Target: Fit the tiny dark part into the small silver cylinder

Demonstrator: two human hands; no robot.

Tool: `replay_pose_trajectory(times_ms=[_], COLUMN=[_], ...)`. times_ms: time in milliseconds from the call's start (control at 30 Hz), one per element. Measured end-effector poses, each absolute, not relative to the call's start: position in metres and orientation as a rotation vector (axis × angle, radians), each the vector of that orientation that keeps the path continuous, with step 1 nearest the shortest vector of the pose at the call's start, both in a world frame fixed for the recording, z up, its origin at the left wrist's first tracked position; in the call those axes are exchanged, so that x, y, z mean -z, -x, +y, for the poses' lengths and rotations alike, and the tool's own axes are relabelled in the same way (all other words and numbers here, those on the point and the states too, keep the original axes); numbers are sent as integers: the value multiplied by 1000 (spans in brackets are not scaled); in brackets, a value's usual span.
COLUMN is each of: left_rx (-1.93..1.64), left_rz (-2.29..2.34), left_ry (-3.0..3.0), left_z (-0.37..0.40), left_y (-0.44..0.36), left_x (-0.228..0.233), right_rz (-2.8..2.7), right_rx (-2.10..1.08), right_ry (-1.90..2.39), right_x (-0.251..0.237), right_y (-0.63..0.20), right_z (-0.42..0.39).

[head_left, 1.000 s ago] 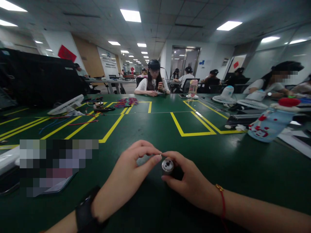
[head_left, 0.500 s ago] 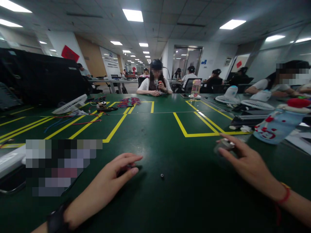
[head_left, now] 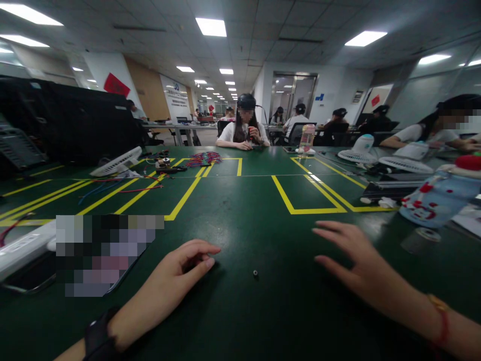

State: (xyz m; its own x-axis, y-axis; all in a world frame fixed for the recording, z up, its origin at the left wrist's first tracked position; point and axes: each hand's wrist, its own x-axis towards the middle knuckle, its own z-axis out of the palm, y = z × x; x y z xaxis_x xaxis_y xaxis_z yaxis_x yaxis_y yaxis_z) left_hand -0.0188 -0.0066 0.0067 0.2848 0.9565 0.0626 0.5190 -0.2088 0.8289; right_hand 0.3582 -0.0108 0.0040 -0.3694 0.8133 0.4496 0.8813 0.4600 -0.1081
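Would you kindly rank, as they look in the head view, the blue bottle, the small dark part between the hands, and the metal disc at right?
1. Blue bottle
2. Metal disc
3. Small dark part

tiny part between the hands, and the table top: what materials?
The tiny dark ring-shaped part looks like metal: a pale glint on its rim, though too small to be sure. The dark green table top looks like a matte rubbery or vinyl mat with soft, dull reflections; its yellow lines look like tape or paint.

White wall sign [head_left: 176, 98] with print too small to read, no other legible text
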Motion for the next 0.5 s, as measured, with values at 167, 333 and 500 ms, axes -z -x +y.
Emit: replay_pose_trajectory(times_ms=[167,333,500], left_rx=[-780,-770,-742], left_rz=[1360,1340,1346], left_ry=[-1862,-1880,-1878], left_z=[-8,-6,-6], left_y=[21,23,20], left_x=[-8,-9,-6], right_rz=[-2467,-2332,-2025], right_rx=[-454,-267,605], right_ry=[1076,1188,1694], right_x=[-6,-20,-45], right_y=[-242,-287,-429], right_z=[-8,1,-2])
